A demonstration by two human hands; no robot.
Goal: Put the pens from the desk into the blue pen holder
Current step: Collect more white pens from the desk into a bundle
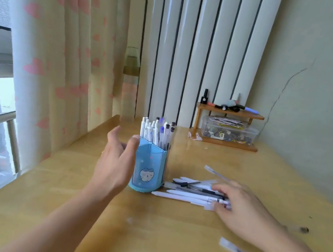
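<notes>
Beside the blue pen holder point(148, 166) the left hand point(116, 161) hovers, fingers spread – the right hand point(242, 206), fingers loosely curved, reaches onto the loose pens point(190, 194), needing a firm pinch next

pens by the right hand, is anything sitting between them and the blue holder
Nothing visible does. The loose pens lie on the desk just right of the blue pen holder, with only bare desk between them. The right hand rests over their right ends. The left hand is open at the holder's left side, off that path.
</notes>
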